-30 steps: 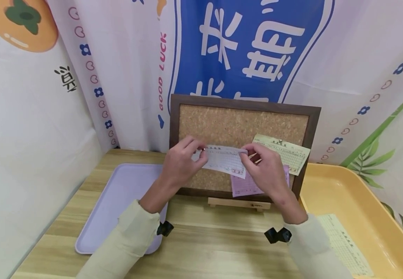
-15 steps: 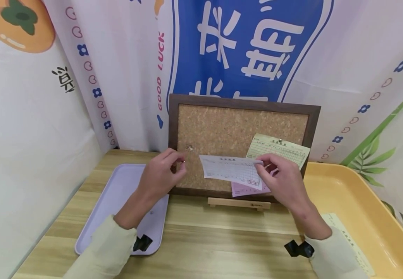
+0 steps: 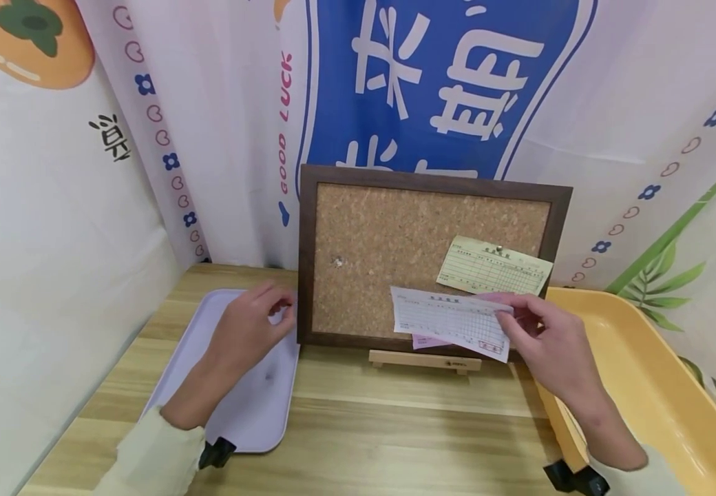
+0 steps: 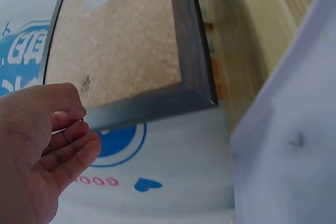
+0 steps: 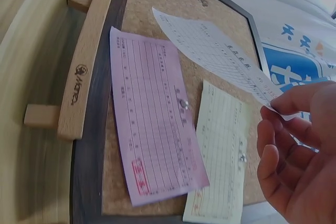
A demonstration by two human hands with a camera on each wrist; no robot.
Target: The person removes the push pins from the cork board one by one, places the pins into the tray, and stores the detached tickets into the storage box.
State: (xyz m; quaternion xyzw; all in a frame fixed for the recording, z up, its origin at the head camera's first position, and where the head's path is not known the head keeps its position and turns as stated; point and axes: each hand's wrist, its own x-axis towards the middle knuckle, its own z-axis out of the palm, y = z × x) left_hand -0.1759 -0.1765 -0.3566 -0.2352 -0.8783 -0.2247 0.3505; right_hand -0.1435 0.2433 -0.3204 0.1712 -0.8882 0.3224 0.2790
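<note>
My right hand (image 3: 559, 344) pinches the right edge of a white receipt slip (image 3: 441, 317), which hangs in front of the corkboard (image 3: 383, 234) and overlaps a pink slip (image 5: 152, 114). My left hand (image 3: 246, 331) is over the lilac tray, left of the board, with thumb and forefinger together. A tiny pin-like tip shows at those fingertips in the left wrist view; most of it is hidden. On the board's right side, metal push pins (image 5: 182, 104) fix the pink slip and a pale yellow slip (image 3: 494, 265).
The dark-framed board leans on a small wooden stand (image 3: 425, 362). The lilac tray (image 3: 259, 427) lies at left, with a small dark thing (image 3: 269, 376) on it. A yellow tray (image 3: 630, 344) stands at right. A rough spot (image 3: 337, 262) marks the cork. Printed curtains hang behind.
My left hand has let go of the white slip and drawn back left and down from the board. The right hand has carried the slip right and lower, uncovering the cork's rough spot.
</note>
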